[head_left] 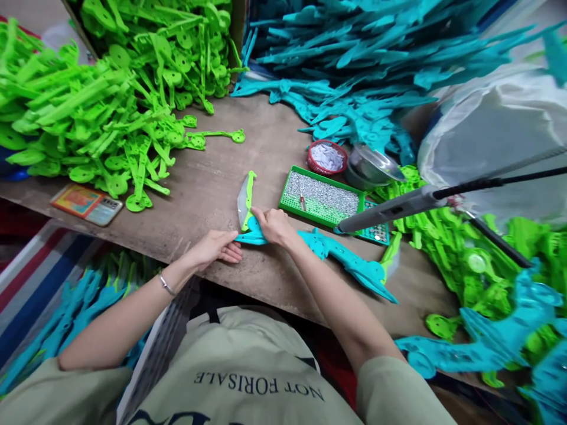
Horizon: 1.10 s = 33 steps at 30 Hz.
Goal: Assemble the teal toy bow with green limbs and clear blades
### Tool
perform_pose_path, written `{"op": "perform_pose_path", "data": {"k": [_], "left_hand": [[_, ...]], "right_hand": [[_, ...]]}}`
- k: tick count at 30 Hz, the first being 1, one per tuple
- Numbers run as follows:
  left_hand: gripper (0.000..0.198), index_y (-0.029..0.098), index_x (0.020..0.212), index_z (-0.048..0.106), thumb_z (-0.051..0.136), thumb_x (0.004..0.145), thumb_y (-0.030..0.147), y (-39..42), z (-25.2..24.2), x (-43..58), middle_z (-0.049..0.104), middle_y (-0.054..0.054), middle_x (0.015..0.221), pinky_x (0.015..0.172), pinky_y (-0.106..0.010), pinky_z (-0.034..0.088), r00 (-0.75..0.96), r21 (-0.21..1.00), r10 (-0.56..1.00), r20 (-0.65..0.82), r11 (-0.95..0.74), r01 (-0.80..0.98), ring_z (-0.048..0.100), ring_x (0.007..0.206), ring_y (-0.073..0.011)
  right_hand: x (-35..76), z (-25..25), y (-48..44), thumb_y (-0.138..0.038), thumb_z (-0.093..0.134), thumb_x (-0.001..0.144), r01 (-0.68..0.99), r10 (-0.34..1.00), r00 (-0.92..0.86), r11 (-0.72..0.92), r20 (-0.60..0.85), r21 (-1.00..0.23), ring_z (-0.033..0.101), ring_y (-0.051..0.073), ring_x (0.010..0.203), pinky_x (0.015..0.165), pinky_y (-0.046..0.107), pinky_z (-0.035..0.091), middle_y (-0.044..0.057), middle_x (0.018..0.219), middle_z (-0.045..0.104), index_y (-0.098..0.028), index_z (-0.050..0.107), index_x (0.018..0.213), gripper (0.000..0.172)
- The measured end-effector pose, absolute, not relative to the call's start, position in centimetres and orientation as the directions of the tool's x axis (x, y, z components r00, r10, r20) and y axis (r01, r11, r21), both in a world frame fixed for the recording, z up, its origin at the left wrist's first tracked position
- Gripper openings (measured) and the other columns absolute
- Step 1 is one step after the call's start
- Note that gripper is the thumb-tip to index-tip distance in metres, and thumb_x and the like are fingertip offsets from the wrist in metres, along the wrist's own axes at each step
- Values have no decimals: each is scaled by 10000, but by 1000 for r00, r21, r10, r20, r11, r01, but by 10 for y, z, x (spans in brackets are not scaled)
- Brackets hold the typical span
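Observation:
A long turquoise plastic piece [334,249] with curved, pointed ends lies across the table in front of me. Its left tip is pinched by my left hand [217,248], thumb on top and the other fingers loosely curled. My right hand [275,226] grips the same piece near that end, its thumb at a round joint. From this joint stands a green blade-shaped part [248,195] with a clear, whitish panel. A similar green part with a clear panel [390,260] sticks out at the piece's right end. My palms hide some of the turquoise plastic.
A green tray [287,208] of small metal parts holds a screwdriver [302,198]. Behind it are a red basket [312,158] and a metal bowl [376,165]. A grey powered tool [385,209] hangs at right. Green parts [88,106] and turquoise parts [354,47] are heaped around.

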<state>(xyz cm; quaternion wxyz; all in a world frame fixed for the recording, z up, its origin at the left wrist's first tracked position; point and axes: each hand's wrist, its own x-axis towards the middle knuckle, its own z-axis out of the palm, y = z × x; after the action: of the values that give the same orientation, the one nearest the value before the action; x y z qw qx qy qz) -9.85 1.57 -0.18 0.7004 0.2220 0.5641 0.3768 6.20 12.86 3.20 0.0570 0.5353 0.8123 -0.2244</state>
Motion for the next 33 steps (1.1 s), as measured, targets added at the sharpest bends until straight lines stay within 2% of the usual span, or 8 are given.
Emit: {"op": "perform_pose_path", "data": {"k": [8, 13, 16, 18, 21, 24, 27, 33], "left_hand": [[352, 97, 833, 651, 692, 883, 443, 20, -4, -95, 730, -117, 695, 633, -283, 588, 39, 776, 805, -593, 583, -239, 711, 602, -183], [323, 89, 860, 641, 712, 873, 404, 19, -1, -93, 723, -118, 691, 642, -300, 594, 3, 808, 826, -564, 552, -205, 719, 615, -197], [311, 78, 843, 637, 713, 873, 378, 19, 2, -92, 719, -124, 695, 645, -299, 597, -13, 819, 832, -554, 542, -190, 718, 616, -193], [308, 79, 828, 632, 704, 879, 374, 19, 3, -91, 718, -126, 690, 632, -293, 596, -25, 820, 831, -556, 544, -178, 716, 610, -192], [311, 88, 809, 626, 679, 895, 382, 19, 2, -89, 719, -123, 682, 607, -278, 590, -41, 818, 825, -564, 552, -162, 712, 600, -188], [318, 97, 789, 624, 668, 900, 392, 19, 2, -88, 715, -112, 667, 592, -257, 579, -53, 819, 823, -566, 554, -149, 704, 586, -178], [327, 94, 769, 626, 652, 909, 388, 18, 3, -86, 709, -109, 659, 579, -250, 572, -63, 822, 824, -563, 552, -138, 702, 579, -176], [372, 89, 770, 641, 684, 866, 446, 17, 5, -86, 715, -117, 680, 599, -269, 580, -46, 822, 825, -563, 553, -137, 707, 594, -183]], "right_hand": [[61, 31, 123, -677, 273, 986, 914, 900, -351, 269, -258, -304, 682, 324, 1046, 855, 365, 453, 255, 1093, 726, -87, 755, 1063, 765], [74, 22, 101, -533, 352, 1025, 842, 881, -470, 466, 55, -271, 555, 294, 1132, 958, 391, 386, 188, 1169, 673, -130, 695, 1085, 533], [102, 11, 77, -427, 406, 1024, 751, 827, -499, 562, 259, -346, 542, 262, 1084, 971, 384, 376, 140, 1097, 670, -164, 665, 1018, 370], [129, 4, 64, -371, 423, 1010, 695, 810, -424, 578, 405, -428, 559, 245, 1049, 986, 392, 385, 119, 1040, 666, -182, 638, 975, 289], [172, 4, 59, -384, 470, 955, 681, 821, -71, 454, 566, -575, 571, 259, 1075, 991, 433, 428, 136, 1082, 617, -183, 566, 1063, 248], [202, 17, 78, -413, 573, 880, 584, 825, 263, 277, 500, -763, 541, 274, 1198, 989, 434, 466, 209, 1316, 500, -147, 403, 1320, 542], [210, 32, 107, -418, 678, 794, 467, 894, 300, 167, 333, -868, 556, 264, 1223, 958, 399, 498, 239, 1455, 406, -166, 255, 1439, 812], [198, 55, 144, -458, 721, 722, 331, 942, 205, 188, 265, -925, 644, 207, 901, 844, 387, 520, 61, 995, 684, -203, 539, 1164, 542]]}}
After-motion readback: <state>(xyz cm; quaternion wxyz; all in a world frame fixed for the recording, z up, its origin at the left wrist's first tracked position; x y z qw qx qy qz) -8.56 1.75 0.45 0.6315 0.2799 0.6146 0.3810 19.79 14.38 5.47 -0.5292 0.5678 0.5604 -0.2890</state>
